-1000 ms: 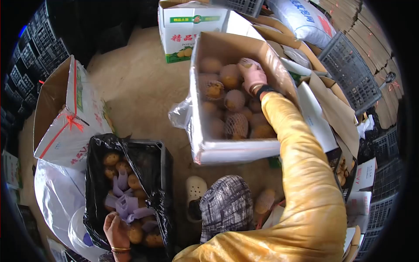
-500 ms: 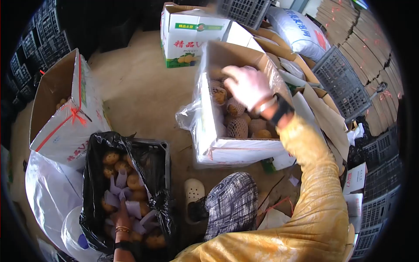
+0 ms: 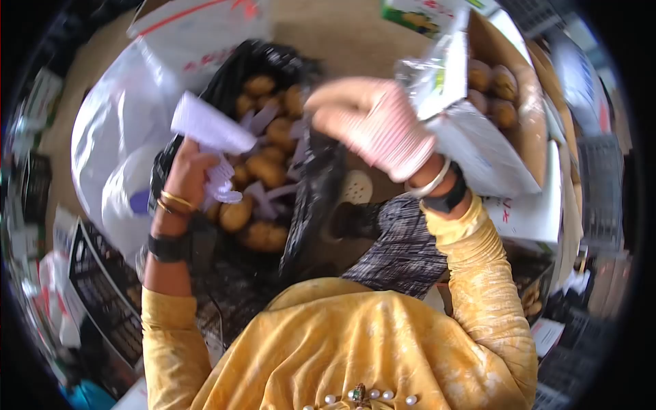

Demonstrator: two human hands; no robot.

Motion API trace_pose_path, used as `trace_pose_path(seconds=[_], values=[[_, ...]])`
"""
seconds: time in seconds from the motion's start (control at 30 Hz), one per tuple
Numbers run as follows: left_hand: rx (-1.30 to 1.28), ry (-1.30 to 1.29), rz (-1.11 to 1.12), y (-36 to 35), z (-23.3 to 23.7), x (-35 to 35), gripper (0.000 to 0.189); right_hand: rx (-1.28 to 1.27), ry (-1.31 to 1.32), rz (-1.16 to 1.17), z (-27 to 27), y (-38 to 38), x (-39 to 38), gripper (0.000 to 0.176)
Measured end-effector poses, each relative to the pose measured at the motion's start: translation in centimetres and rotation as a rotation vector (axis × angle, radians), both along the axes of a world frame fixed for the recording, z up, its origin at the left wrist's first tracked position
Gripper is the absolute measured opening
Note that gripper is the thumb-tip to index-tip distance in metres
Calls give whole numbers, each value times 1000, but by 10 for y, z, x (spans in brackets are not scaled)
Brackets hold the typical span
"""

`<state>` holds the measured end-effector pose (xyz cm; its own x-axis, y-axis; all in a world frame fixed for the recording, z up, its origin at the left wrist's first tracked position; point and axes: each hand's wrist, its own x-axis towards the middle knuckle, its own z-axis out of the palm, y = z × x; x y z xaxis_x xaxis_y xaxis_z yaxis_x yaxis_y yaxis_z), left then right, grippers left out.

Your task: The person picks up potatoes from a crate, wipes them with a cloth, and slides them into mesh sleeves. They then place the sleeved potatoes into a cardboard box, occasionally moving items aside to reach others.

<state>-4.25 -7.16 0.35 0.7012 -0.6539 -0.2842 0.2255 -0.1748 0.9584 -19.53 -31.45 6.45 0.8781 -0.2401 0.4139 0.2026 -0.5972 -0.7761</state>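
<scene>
My left hand (image 3: 189, 172) is closed around white foam net sleeves (image 3: 213, 124) that stick up and hang from it. It is at the left side of a crate lined with a black plastic bag (image 3: 316, 184). Inside lie several loose potatoes (image 3: 268, 169) and more foam sleeves. My right hand (image 3: 383, 123), in a pale pink glove and blurred, is in the air by the bag's right edge. Its fingers are stretched out with nothing in them. To its right stands a white carton (image 3: 488, 147) holding potatoes in foam nets (image 3: 502, 96).
A clear plastic bag (image 3: 109, 130) lies left of the crate. Another white carton (image 3: 198, 44) stands behind it. At right are a grey plastic crate (image 3: 601, 191) and a white sack (image 3: 577, 75). Black crates (image 3: 102, 287) sit at lower left.
My view has swung down and left. My right hand has left the carton and come over toward the lined crate. The left hand has risen from among the potatoes with foam sleeves in it.
</scene>
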Motion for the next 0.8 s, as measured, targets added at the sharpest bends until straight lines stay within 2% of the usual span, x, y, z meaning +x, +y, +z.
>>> trace_pose_path(seconds=[0.03,0.1,0.2,0.23,0.3,0.33,0.37,0.43,0.47,0.5,0.57,0.6,0.63,0.67,0.77,0.8], values=[[13,-88,-10,11,20,-1,41,261,185,-7,1,1,10,21],[-51,-58,-83,46,5,21,44,504,307,-30,-9,7,38,24],[-18,23,83,50,-2,20,48,181,382,-95,-70,4,92,27],[-63,80,130,51,-5,19,49,63,487,-98,-95,5,110,29],[-159,75,-3,57,-10,29,49,-269,754,-145,-137,11,141,35],[-222,103,32,52,-3,29,47,-368,850,-182,-155,16,150,34],[-227,106,39,50,-4,30,47,-475,1060,-151,-172,21,162,34],[-129,-13,128,46,-8,33,43,-565,1070,-152,-261,11,174,43],[-177,14,199,40,-8,33,40,-671,1030,-230,-256,22,172,39],[-130,-83,222,38,-8,34,34,-774,987,-309,-245,33,168,36],[39,-286,319,36,-10,36,27,-858,1073,-294,-228,39,178,38],[44,-277,325,37,-9,38,27,-855,1220,-132,-212,40,184,42],[167,-452,357,36,-6,39,30,-845,1365,36,-205,39,186,47],[288,-632,384,36,-4,41,34,-839,1373,44,-218,36,188,53],[419,-720,401,40,-8,48,42,-844,1272,82,-215,37,174,59],[414,-730,398,42,-8,49,42,-766,1296,122,-205,39,173,71]])
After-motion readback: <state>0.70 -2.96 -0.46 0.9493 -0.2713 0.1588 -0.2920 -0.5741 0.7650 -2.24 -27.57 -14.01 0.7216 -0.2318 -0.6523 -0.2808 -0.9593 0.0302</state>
